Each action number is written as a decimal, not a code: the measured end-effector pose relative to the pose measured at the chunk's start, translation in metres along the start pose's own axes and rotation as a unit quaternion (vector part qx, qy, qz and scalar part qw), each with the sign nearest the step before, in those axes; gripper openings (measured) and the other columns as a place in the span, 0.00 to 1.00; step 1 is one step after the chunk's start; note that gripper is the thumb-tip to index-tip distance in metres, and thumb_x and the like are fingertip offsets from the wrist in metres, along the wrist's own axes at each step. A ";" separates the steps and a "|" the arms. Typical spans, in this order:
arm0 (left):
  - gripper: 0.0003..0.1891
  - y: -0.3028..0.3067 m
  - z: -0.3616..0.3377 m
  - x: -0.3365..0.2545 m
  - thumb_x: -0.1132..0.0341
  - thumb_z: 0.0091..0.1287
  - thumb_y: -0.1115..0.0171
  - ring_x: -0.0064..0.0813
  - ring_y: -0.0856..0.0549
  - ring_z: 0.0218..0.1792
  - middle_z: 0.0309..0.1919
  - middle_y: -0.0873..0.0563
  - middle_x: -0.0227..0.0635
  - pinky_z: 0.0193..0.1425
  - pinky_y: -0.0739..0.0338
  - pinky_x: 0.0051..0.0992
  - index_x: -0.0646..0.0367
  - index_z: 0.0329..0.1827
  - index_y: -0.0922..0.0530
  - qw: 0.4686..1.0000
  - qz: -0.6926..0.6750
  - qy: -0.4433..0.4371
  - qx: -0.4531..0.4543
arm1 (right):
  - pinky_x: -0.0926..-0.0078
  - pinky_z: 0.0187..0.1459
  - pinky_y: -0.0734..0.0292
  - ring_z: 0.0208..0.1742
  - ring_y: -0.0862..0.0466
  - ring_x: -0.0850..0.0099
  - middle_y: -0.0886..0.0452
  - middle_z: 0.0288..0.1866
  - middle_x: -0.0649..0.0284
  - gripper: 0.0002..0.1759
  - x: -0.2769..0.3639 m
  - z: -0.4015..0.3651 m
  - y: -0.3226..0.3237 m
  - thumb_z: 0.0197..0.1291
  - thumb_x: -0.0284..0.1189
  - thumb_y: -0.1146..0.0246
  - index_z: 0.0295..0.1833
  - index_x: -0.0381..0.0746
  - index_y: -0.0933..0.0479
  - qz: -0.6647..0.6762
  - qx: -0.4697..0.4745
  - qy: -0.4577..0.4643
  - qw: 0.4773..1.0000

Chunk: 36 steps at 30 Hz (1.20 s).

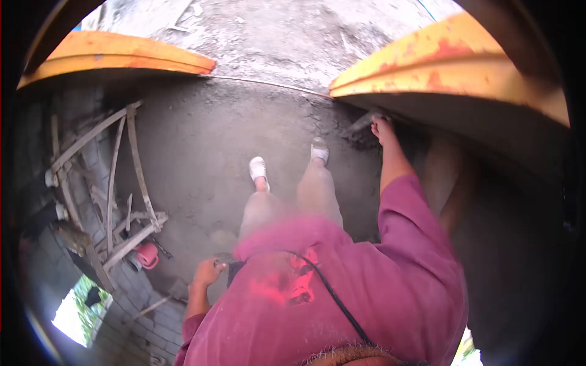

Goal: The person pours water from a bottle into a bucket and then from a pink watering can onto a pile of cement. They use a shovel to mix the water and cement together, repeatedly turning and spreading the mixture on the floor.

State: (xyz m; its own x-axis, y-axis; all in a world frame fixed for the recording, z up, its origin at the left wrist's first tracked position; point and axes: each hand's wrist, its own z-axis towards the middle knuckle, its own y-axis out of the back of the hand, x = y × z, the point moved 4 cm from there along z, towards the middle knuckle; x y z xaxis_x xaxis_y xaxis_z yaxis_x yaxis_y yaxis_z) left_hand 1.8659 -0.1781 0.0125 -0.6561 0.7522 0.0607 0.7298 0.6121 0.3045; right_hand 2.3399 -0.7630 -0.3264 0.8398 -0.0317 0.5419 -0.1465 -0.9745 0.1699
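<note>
My right hand (383, 130) reaches forward, its fingers closed at the upper end of a pale bar (358, 125) in the shade of the right-hand orange panel (427, 53). The bar slants down to the left, close over the dirt floor. Down by my left hip, my left hand (209, 272) hangs with loosely bent fingers apart. Just beside its fingertips is a dark patch of cloth or material (234, 272) at the edge of my maroon shirt. I see nothing held in that hand.
A second orange panel (122, 52) flanks the doorway on the left. A thin line (268, 84) crosses the threshold, with rubble-strewn ground (268, 36) beyond. A wooden frame (133, 158) leans by the block wall (143, 317), near a pink container (146, 255).
</note>
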 end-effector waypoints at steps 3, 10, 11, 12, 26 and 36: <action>0.29 -0.043 -0.026 0.000 0.47 0.69 0.34 0.53 0.14 0.56 0.50 0.12 0.53 0.60 0.21 0.45 0.62 0.63 0.20 0.998 -0.045 0.030 0.033 | 0.78 0.33 0.19 0.31 0.21 0.77 0.22 0.35 0.68 0.20 -0.006 0.014 0.000 0.60 0.34 0.24 0.51 0.47 0.26 0.036 -0.013 0.020 0.999; 0.25 -0.030 -0.047 -0.018 0.48 0.73 0.38 0.52 0.15 0.57 0.55 0.13 0.51 0.61 0.21 0.47 0.58 0.62 0.19 0.979 -0.141 0.051 -0.141 | 0.54 0.58 0.24 0.60 0.19 0.43 0.19 0.59 0.38 0.22 0.018 -0.053 -0.036 0.63 0.36 0.30 0.55 0.31 0.20 -0.452 0.035 0.266 0.851; 0.24 -0.029 -0.053 -0.024 0.49 0.73 0.39 0.52 0.15 0.57 0.55 0.13 0.50 0.61 0.21 0.47 0.57 0.62 0.18 0.972 -0.180 0.061 -0.138 | 0.52 0.53 0.24 0.54 0.18 0.45 0.17 0.49 0.44 0.10 0.022 -0.077 -0.051 0.63 0.29 0.32 0.47 0.35 0.19 -0.492 0.038 0.270 0.827; 0.23 -0.031 -0.057 -0.025 0.49 0.73 0.39 0.53 0.15 0.57 0.56 0.13 0.50 0.62 0.22 0.47 0.57 0.61 0.18 0.965 -0.218 0.068 -0.131 | 0.53 0.52 0.23 0.52 0.18 0.46 0.18 0.48 0.47 0.08 0.018 -0.092 -0.062 0.62 0.28 0.33 0.45 0.35 0.19 -0.534 0.041 0.312 0.785; 0.24 -0.425 -0.005 0.129 0.42 0.69 0.38 0.52 0.12 0.40 0.36 0.10 0.47 0.47 0.19 0.46 0.57 0.39 0.11 0.860 -0.447 0.036 -0.243 | 0.47 0.49 0.20 0.48 0.15 0.41 0.14 0.43 0.42 0.23 -0.032 -0.360 -0.452 0.64 0.42 0.35 0.55 0.34 0.20 -0.509 0.293 0.660 0.468; 0.22 -0.483 0.047 0.184 0.45 0.61 0.28 0.41 0.08 0.41 0.35 0.08 0.45 0.52 0.16 0.39 0.56 0.41 0.09 0.640 -0.685 0.284 -0.198 | 0.68 0.40 0.22 0.35 0.14 0.63 0.14 0.37 0.53 0.11 0.094 -0.857 -0.714 0.69 0.27 0.35 0.53 0.35 0.19 -0.105 0.442 0.752 0.477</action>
State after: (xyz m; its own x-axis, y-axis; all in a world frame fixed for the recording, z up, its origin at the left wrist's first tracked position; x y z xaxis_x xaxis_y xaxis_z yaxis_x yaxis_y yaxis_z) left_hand 1.4019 -0.3243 -0.1682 -0.6745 -0.7045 -0.2209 -0.6392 0.4075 0.6522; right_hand 2.0753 0.1200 0.3091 -0.6352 -0.3658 0.6802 0.6952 -0.6545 0.2973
